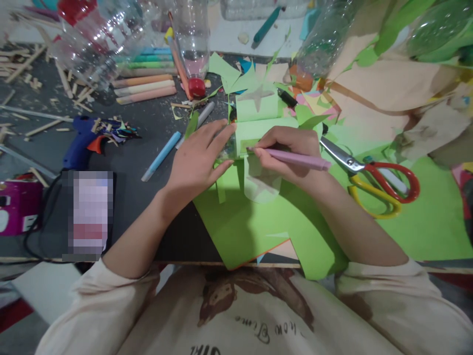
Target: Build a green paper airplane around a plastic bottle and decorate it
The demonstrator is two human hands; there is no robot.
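My right hand is closed around a pink felt-tip pen. The pen's tip meets a small darker green patch on a pale green paper piece. Above and below that piece lie pale green flaps, the lower flap rounded, each with a faint star-like shape. My left hand lies with its fingers stretched out, fingertips at the paper's left edge. Beneath both hands is a large bright green sheet. A light blue felt-tip pen and a grey one rest just left of my left hand.
Scissors with red and yellow handles lie right of my right hand. To the left are a blue glue gun and a phone. Plastic bottles, felt-tip pens, wood sticks and paper scraps crowd the far side.
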